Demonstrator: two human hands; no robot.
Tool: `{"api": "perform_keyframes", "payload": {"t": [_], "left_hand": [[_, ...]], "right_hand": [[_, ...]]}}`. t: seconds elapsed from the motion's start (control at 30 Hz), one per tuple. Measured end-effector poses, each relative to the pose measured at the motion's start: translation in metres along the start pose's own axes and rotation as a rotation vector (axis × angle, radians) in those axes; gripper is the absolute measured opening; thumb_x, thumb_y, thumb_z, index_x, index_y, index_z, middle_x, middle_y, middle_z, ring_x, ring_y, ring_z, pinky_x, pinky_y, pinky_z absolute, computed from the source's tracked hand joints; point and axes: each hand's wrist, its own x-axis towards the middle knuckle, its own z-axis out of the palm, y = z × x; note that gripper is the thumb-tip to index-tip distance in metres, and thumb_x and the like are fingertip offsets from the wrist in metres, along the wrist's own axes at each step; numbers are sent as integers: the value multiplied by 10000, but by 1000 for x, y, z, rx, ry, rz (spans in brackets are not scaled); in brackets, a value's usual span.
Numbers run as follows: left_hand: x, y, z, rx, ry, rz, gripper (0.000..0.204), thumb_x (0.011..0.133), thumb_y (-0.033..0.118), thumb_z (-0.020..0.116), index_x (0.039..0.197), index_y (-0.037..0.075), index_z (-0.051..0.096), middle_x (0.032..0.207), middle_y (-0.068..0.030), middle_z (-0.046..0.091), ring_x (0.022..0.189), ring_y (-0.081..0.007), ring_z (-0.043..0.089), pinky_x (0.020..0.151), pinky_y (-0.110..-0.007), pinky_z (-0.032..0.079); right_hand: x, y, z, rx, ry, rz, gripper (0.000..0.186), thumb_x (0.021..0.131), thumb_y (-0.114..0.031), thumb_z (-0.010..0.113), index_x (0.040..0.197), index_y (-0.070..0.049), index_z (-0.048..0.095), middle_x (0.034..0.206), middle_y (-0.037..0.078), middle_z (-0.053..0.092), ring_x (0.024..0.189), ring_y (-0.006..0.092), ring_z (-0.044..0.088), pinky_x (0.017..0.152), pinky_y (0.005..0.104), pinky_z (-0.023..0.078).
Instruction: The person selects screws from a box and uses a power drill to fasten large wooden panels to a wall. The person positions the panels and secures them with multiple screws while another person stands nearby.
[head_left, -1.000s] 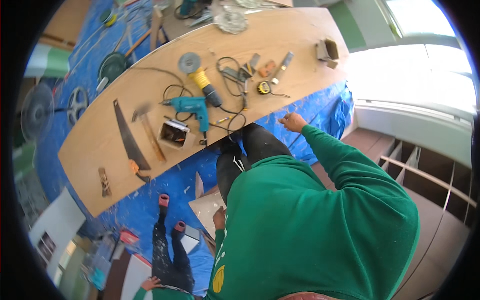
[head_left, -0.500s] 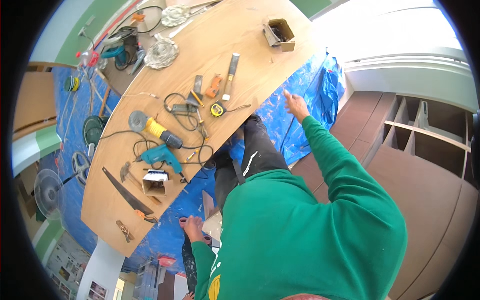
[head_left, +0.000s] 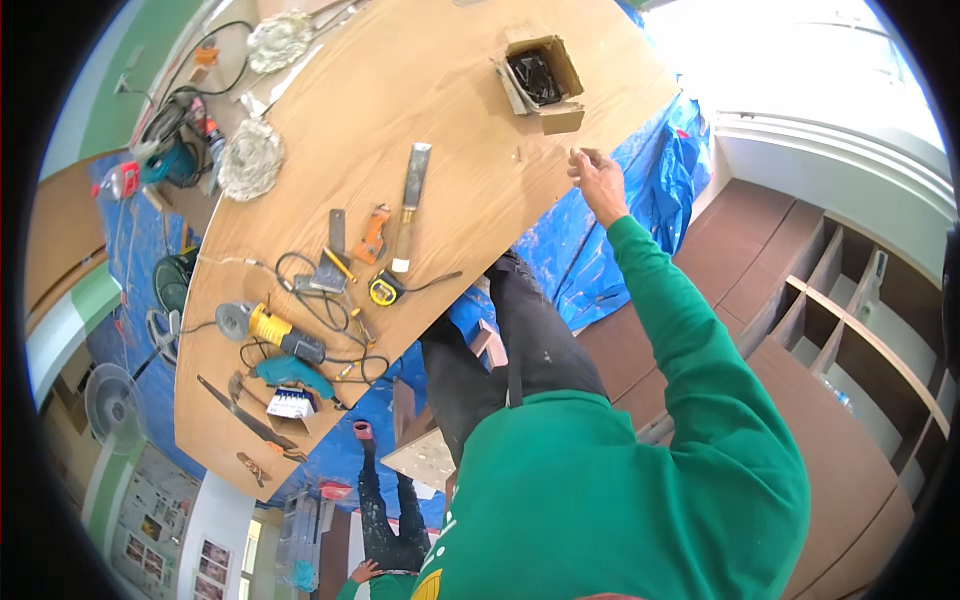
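My right hand point(head_left: 598, 183) reaches over the curved wooden board's point(head_left: 330, 130) near edge, fingers loosely bent and apart, holding nothing, just below the cardboard box point(head_left: 565, 70) with dark contents. Left of that hand lie a chisel-like tool point(head_left: 415, 175), an orange tool point(head_left: 372, 235), a black-and-yellow tape measure point(head_left: 385, 288) and metal squares point(head_left: 335, 235). Farther left are a yellow angle grinder point(head_left: 280, 330), a teal drill point(head_left: 295, 375), a second box point(head_left: 290, 405), a hammer point(head_left: 237, 385) and a handsaw point(head_left: 245, 415). My left hand is hidden behind my body.
Blue sheeting point(head_left: 560, 280) covers floor below the board. Right are brown panels and a cubby frame point(head_left: 840, 320). Another person's legs point(head_left: 385, 520) show at lower left, near a ladder point(head_left: 298, 540). A fan point(head_left: 112, 405), cloths point(head_left: 250, 160) and cluttered tools sit left.
My right hand has moved forward and up toward the box at the board's far right. My left hand has dropped out of view. My view has shifted toward that end of the board.
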Motion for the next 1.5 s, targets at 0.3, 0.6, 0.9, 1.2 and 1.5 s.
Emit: {"api": "perform_keyframes", "payload": {"t": [0.3,0.6,0.9,1.2,1.5], "left_hand": [[5,185,-106,-739,206,-470,517,1069,375,655,1413,-5,591,1203,-170,737,1053,-274,744,862,-422,595],[53,310,-126,-305,290,-113,464,1051,327,679,1351,-27,688,1124,-120,766,992,-199,740,819,-347,591],[93,495,-163,-861,170,486,975,979,589,739,1655,13,335,1531,-167,571,1386,-307,591,1102,-434,512],[60,446,-235,-1336,296,884,946,945,400,813,1657,48,299,1552,-134,517,1390,-268,572,1167,-469,498],[-27,308,-255,-1661,426,899,779,904,192,733,1585,7,402,1466,-113,588,1301,-217,621,1128,-407,514]], "right_hand": [[57,-46,0,48,102,-261,726,1000,-401,764,1507,68,539,1375,238,690,1170,302,722,990,409,591],[87,-64,18,-320,156,-344,258,994,-207,640,1140,-43,776,738,268,638,658,368,684,668,469,517],[-43,-103,50,-290,-139,-485,253,1028,-151,629,1200,-27,766,654,142,533,576,174,526,577,374,454],[-215,-105,163,-119,-612,-567,236,1032,-139,648,1160,23,762,677,120,553,626,131,515,585,358,449],[-344,-135,230,-263,-1014,-362,353,1028,-215,680,1239,65,725,936,54,750,855,115,647,778,295,537]]}}
